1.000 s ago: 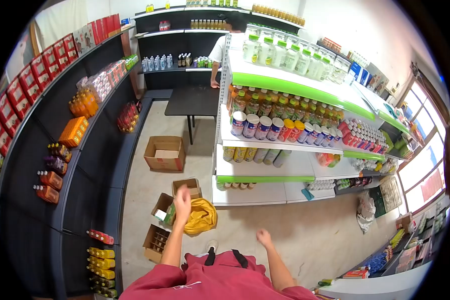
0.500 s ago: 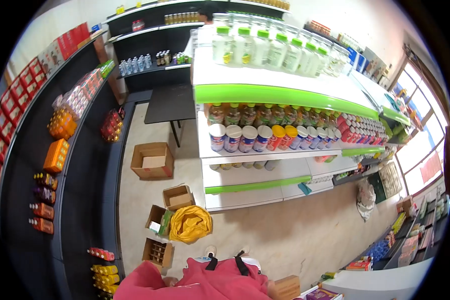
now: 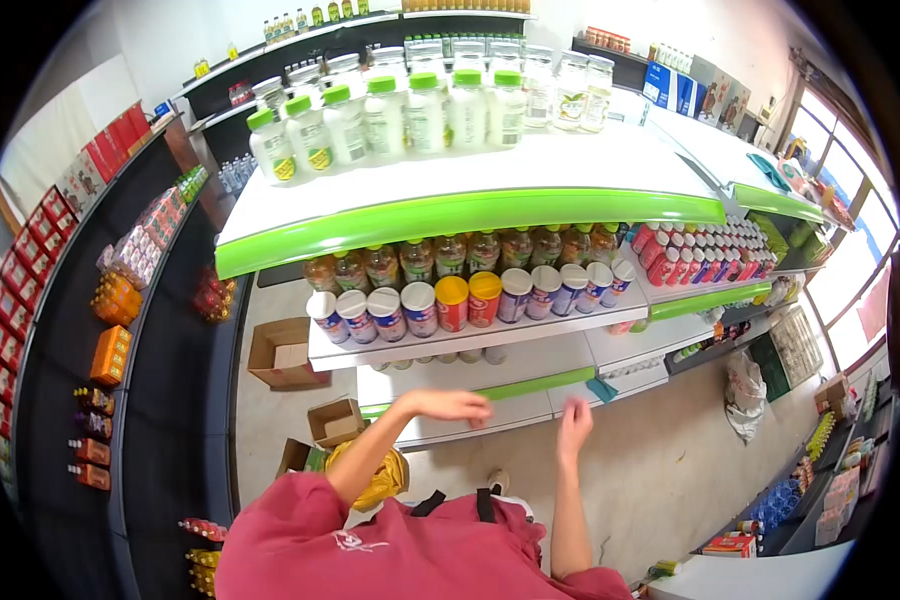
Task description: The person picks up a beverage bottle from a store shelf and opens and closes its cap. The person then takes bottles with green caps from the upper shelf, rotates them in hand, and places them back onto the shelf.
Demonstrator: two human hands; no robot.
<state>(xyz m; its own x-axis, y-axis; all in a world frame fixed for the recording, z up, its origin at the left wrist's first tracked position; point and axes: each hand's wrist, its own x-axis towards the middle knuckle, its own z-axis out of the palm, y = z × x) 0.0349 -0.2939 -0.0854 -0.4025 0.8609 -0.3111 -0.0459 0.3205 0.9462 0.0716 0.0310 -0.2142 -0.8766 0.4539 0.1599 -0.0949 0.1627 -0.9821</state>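
Both forearms reach forward in front of the white shelf unit. My left hand (image 3: pixel 448 406) hovers before the lower shelf (image 3: pixel 530 368), fingers stretched to the right and slightly bent at the tips, with nothing visible in it. To its right, my right hand (image 3: pixel 574 428) is raised with its fingers curled in, and no object shows in it. A teal cloth or tag (image 3: pixel 601 389) hangs at the shelf edge near that hand. Above the hands stands a row of white-lidded cans (image 3: pixel 420 310), with yellow-lidded cans (image 3: pixel 452 303) among them and brown drink bottles (image 3: pixel 416 262) behind.
Clear jars with green lids (image 3: pixel 385 115) stand on the top shelf (image 3: pixel 570 160). Cardboard boxes (image 3: pixel 335 422) and a yellow bag (image 3: pixel 382 482) lie on the floor at left. A dark stocked shelf (image 3: pixel 160 400) runs along the left, and a white plastic bag (image 3: pixel 745 395) sits at right.
My view has moved closer to the shelf unit. Both hands have risen into view in front of it. The small cardboard box beside my right arm is no longer visible.
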